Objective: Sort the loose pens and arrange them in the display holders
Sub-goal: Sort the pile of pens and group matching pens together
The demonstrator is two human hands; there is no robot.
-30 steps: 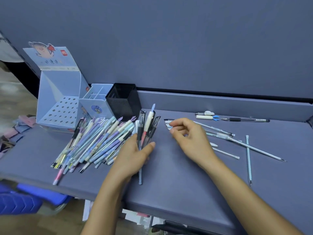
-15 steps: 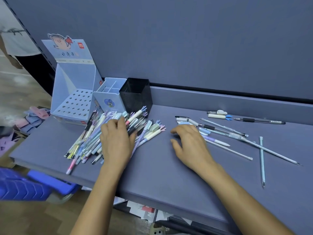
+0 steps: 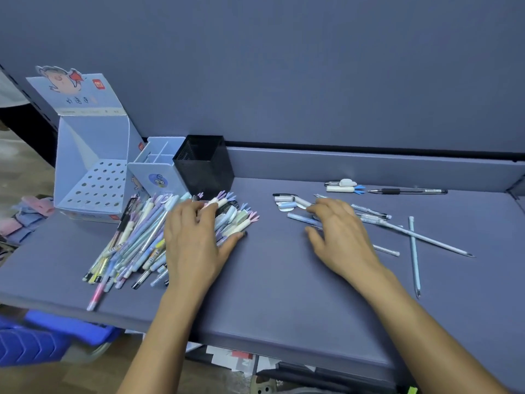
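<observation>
Looking through the head view, I see the left hand [image 3: 196, 243] spread flat on the pen pile [image 3: 133, 240], likely to stop pens rolling across the worktop [image 3: 270, 294]. The right hand [image 3: 338, 234], fingers loosely spread, rests among scattered pens [image 3: 372, 214]; the display holders [image 3: 203, 166] behind look unfilled.

I record the pen pile [image 3: 136, 240] as pastel: pale blue, lilac, white, some yellow, with one pink pen [image 3: 96, 294] at its near edge. Mesh pen cup [image 3: 204, 166]: black. Divided holder [image 3: 154, 177]: pale blue, cartoon print in front. Display box [image 3: 93, 180]: pale blue, rows of round holes, red logo. Shelf [image 3: 270, 280]: slate violet.
</observation>
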